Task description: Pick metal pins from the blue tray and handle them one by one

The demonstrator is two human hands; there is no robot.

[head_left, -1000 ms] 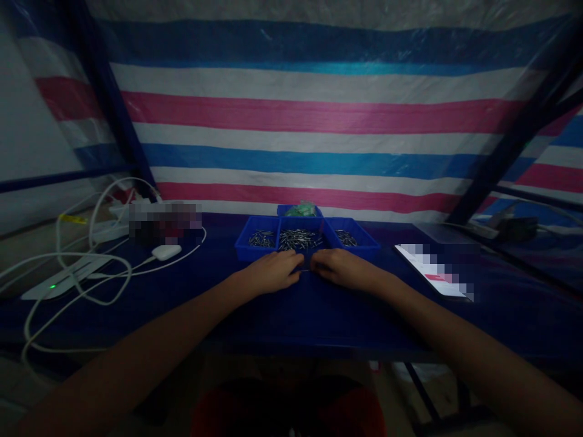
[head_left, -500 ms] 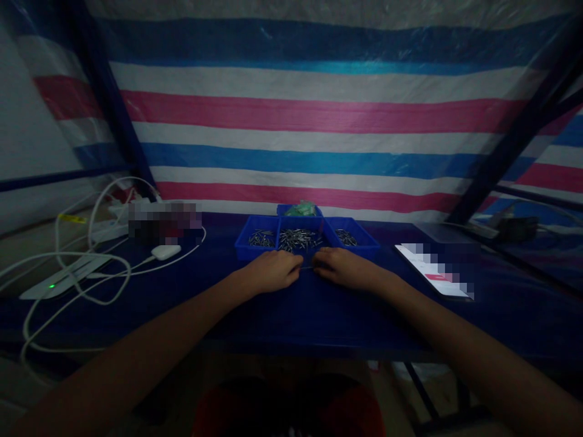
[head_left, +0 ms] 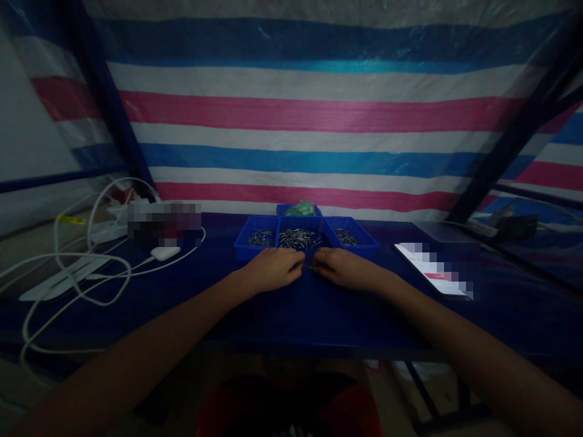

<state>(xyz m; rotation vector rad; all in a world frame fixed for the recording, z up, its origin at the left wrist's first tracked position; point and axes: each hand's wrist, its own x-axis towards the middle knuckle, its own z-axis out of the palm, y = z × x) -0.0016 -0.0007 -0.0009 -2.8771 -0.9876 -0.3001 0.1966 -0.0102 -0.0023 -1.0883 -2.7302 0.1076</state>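
Observation:
My left hand [head_left: 273,268] and my right hand [head_left: 342,267] rest knuckles-up on the dark blue tabletop [head_left: 291,309], fingertips almost meeting. Both are curled in a pinch around a small thin metal piece [head_left: 308,266] between them, too dim to name. Just beyond the fingers stands a blue compartment tray [head_left: 371,246] holding several small metal pins in three sections. A smaller blue bin with green pieces [head_left: 299,209] sits behind it.
White cables [head_left: 73,267] and a white adapter [head_left: 163,253] lie at the left beside a blurred object. A phone [head_left: 432,270] lies at the right, with a dark box behind it. A striped tarp forms the back wall, framed by dark blue posts.
Both hands have stayed in place, with only slight shifts of the fingertips toward each other. The green indicator light at the left no longer shows.

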